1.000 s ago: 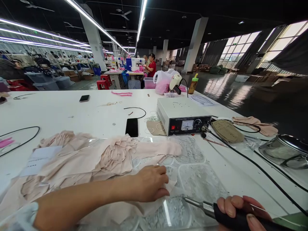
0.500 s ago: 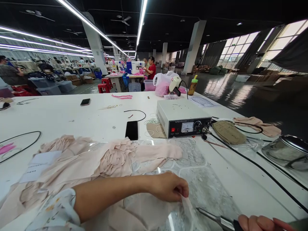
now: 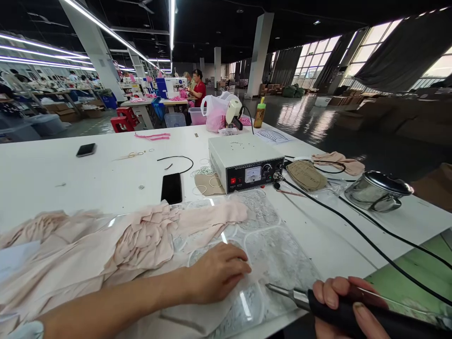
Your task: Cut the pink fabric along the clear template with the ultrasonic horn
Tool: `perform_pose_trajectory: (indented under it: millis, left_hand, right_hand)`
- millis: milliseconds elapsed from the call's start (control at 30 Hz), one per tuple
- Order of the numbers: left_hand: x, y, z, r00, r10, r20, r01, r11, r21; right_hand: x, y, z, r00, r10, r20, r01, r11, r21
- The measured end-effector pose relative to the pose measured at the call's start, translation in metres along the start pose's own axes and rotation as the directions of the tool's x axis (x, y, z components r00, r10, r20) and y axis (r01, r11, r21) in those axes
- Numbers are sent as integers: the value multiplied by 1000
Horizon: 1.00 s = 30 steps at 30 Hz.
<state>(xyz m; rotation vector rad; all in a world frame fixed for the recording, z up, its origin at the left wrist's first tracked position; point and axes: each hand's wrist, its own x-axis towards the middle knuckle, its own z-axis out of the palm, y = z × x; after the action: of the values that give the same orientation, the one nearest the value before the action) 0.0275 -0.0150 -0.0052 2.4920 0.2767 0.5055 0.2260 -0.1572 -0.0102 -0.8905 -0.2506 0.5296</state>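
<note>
My left hand [image 3: 221, 273] lies over pale pink fabric [image 3: 201, 313] on a clear, glossy sheet [image 3: 261, 235], its fingers stretched to the right and nothing visibly pinched. In my right hand [image 3: 339, 296] is a corded handpiece with a black handle and pointed metal tip [image 3: 278, 288]. That tip points left, just above the sheet and a short way from my left fingertips. To the left, a gathered pink fabric rosette [image 3: 144, 238] and a flat pink strip [image 3: 215, 214] rest near my left forearm.
Behind the sheet stands a control box [image 3: 247, 165] with a cable [image 3: 339, 226] running right. A black phone [image 3: 172, 188] sits beside it. Farther right are cardboard pieces [image 3: 306, 175] and a metal mug [image 3: 374, 193]. A person in red [image 3: 200, 89] sits at a sewing machine beyond.
The view has swung right. My left hand has let go of the fabric edge and its fingers have straightened. More of my right hand and the handpiece has come into sight.
</note>
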Motion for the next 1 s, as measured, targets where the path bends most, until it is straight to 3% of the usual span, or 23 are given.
perform_pose_trajectory:
  millis: [100, 333, 467, 700, 1000]
  left_hand:
    - [-8, 4, 2, 986, 150, 66, -162, 950, 266]
    - [-11, 5, 2, 976, 203, 84, -219, 867, 447]
    - [-8, 6, 1, 956, 259, 138, -293, 825, 482]
    - [-6, 6, -1, 912, 355, 204, -409, 775, 481]
    - [-9, 7, 2, 922, 358, 148, -381, 765, 520]
  right_hand:
    - [0, 7, 10, 1000, -15, -26, 16, 1000, 10]
    - [8, 8, 34, 983, -110, -150, 113, 994, 10]
    - [8, 0, 29, 982, -93, -162, 96, 995, 10]
    - [12, 8, 27, 993, -107, -49, 105, 994, -38]
    - [21, 7, 32, 988, -138, -74, 136, 990, -22]
